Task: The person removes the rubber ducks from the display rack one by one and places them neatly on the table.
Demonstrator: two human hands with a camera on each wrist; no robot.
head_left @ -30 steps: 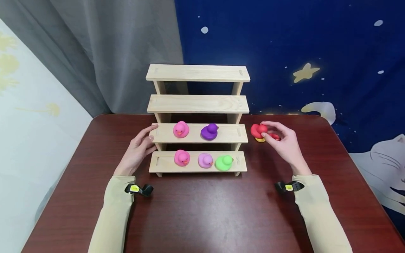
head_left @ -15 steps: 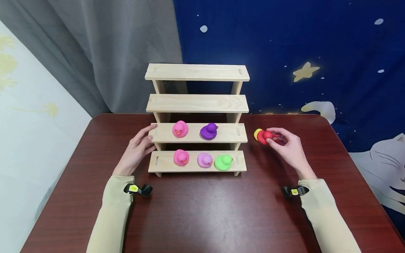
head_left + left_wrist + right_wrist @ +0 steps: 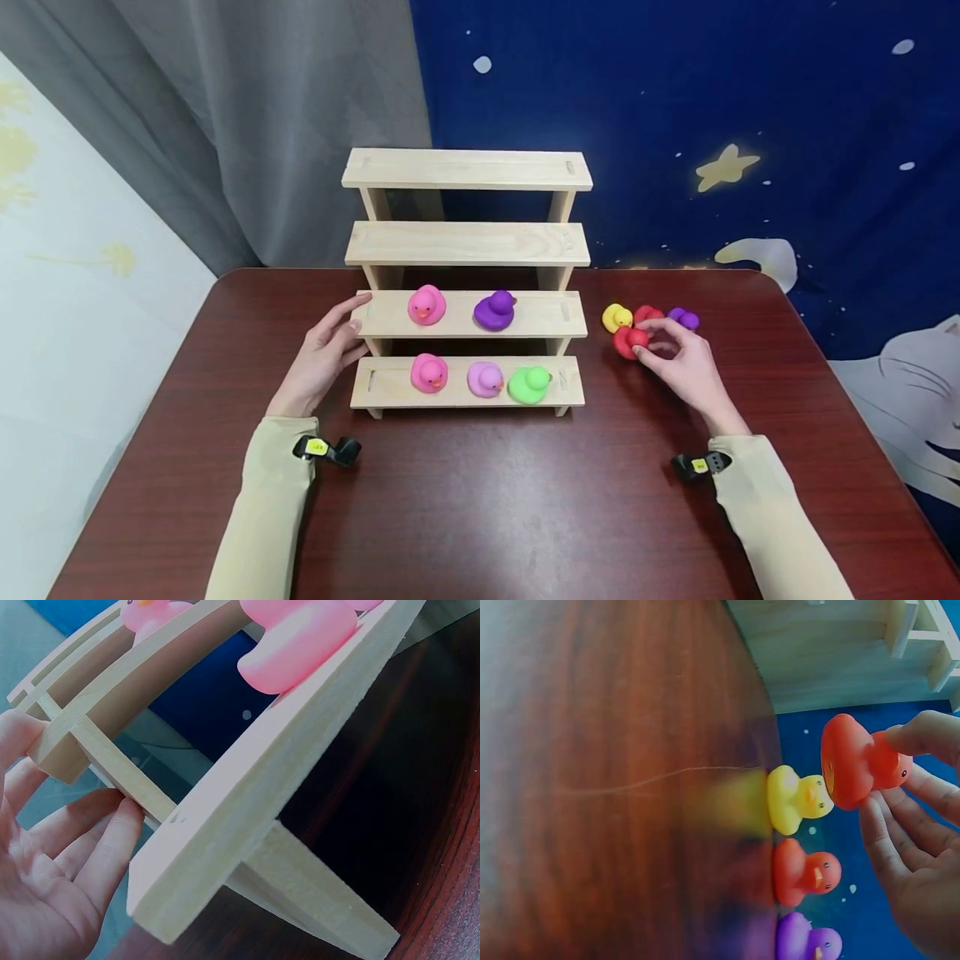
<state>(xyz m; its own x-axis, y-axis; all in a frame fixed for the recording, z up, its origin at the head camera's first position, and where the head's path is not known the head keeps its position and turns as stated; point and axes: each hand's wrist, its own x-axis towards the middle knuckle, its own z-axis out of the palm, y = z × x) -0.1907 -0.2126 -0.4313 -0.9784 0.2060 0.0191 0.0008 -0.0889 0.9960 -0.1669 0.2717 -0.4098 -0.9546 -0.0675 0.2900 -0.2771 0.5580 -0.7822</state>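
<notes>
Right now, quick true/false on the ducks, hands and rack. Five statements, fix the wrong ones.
1. The right hand holds a red duck. True.
2. The yellow duck is on the wooden rack. False: it is on the table.
3. The green duck is rightmost on the lowest shelf. True.
4. The left hand holds the green duck. False: that hand touches the rack's left side.
5. Every red duck is held. False: another red duck is on the table.
</notes>
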